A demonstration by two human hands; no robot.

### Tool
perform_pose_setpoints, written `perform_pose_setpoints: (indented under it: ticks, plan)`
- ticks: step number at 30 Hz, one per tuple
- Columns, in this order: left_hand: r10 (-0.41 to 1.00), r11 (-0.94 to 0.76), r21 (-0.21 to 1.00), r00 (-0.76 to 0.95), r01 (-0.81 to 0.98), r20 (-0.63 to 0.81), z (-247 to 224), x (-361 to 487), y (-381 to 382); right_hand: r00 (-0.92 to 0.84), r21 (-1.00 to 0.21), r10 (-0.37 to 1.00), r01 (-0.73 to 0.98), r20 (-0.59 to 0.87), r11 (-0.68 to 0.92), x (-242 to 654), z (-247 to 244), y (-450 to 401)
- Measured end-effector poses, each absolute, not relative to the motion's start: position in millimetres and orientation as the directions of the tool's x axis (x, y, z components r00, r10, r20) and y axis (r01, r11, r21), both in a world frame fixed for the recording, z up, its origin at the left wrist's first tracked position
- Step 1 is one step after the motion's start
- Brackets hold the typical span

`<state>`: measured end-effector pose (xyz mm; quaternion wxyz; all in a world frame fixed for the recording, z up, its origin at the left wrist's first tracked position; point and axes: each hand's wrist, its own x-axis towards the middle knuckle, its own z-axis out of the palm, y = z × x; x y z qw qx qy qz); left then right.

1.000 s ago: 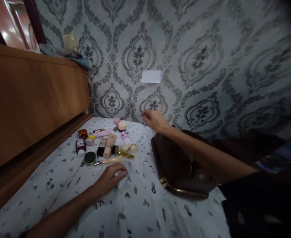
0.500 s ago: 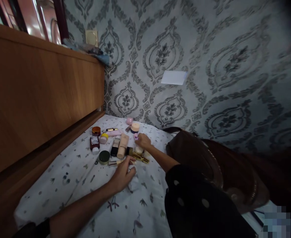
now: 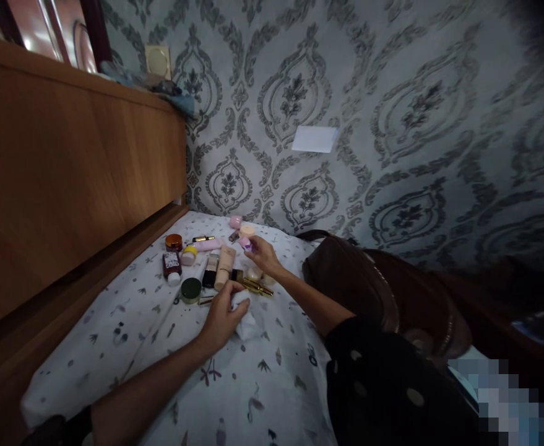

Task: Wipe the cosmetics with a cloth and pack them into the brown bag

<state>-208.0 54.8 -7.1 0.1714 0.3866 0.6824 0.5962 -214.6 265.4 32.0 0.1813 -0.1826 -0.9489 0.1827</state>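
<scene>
My right hand (image 3: 261, 254) is closed around a small pink and purple container (image 3: 246, 244), raised beside a peach-lidded jar (image 3: 246, 231). Lower down, my left hand (image 3: 221, 317) grips a crumpled white cloth or tissue (image 3: 248, 323) between thumb and fingers. Just beyond it lie a beige tube (image 3: 226, 266), a black-and-clear bottle (image 3: 210, 271) and gold tubes (image 3: 257, 287). To its left sits a round dark green jar (image 3: 190, 290). A dark red bottle with a white cap (image 3: 172, 265), a yellow-lidded jar (image 3: 189, 255) and an amber jar (image 3: 174, 241) stand farther left.
The cosmetics lie on a white patterned sheet (image 3: 160, 371). A wooden furniture panel (image 3: 77, 167) borders the left side, and a patterned wall (image 3: 290, 179) rises behind. On the right, a brown leather bag (image 3: 346, 279) rests near my right forearm.
My right hand has lifted slightly with the pink container. The crumpled white cloth or tissue now shows in my left hand's grip. The whole view has shifted a little.
</scene>
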Motion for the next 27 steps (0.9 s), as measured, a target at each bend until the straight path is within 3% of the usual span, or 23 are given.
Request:
perform_pose_setpoints:
  ticks: [6, 13, 21, 27]
  plan:
    - [0.721, -0.022, 0.942, -0.647, 0.334, 0.247, -6, -209, 55, -0.902, -0.364, 0.308, 0.189, 0.302, 0.912, -208, 29, 260]
    - [0.745, -0.018, 0.930, -0.615, 0.368, 0.258, -3, -205, 55, -0.932, -0.257, 0.318, 0.270, 0.172, 0.928, -233, 21, 268]
    - [0.782, -0.056, 0.909, -0.548, 0.414, 0.298, -6, -204, 56, -0.986, -0.104, 0.146, 0.138, 0.075, 0.985, -308, 35, 225]
    - [0.790, -0.105, 0.909, -0.522, 0.403, 0.322, -10, -205, 58, -0.992, 0.019, 0.118, 0.119, 0.040, 0.993, -339, 37, 216]
